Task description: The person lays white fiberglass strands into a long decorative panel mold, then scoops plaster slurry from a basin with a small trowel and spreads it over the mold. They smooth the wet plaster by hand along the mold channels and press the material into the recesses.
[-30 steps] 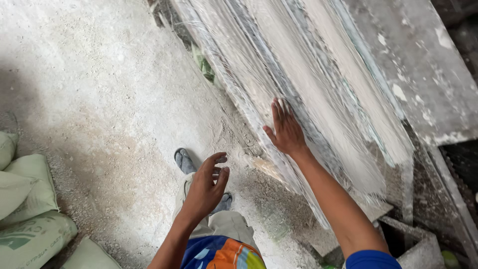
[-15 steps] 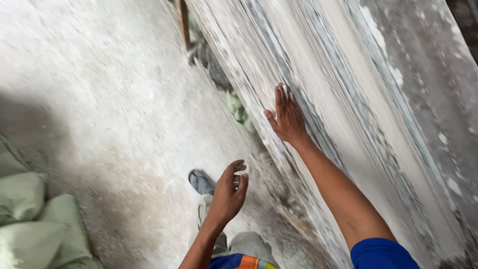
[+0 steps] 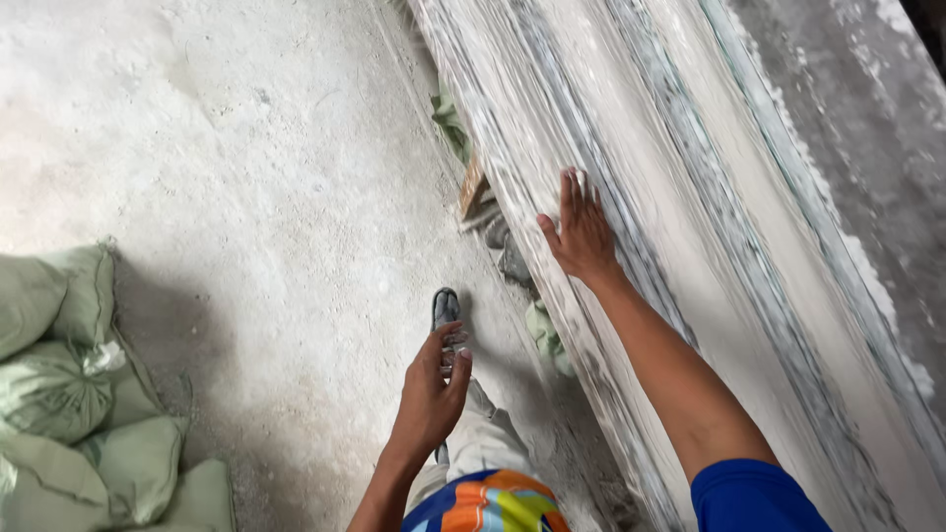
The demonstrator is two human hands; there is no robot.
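So there's this big stack of thin sheets (image 3: 690, 246) leaning on edge, pale and dusty with greenish edges, running diagonally up the right side of the room. The person's right hand (image 3: 581, 232) is laid flat against the face of the front sheet, fingers stretched out and together, palm pressing. No grip on anything, just contact. Looks to me like they're steadying or feeling along the stack rather than lifting it.

The left hand (image 3: 431, 389) hangs free over the floor, fingers loosely curled, holding nothing. Below it you can see one foot in a grey sandal (image 3: 445, 307) on the dusty concrete floor (image 3: 246, 148).

At the foot of the stack there's a small wooden block (image 3: 473, 187) and some crumpled green rags. Off to the left sits a pile of green sacks (image 3: 69, 384), well apart from the sheets.

If they want to shift a sheet, I'd guess both hands need an edge first.
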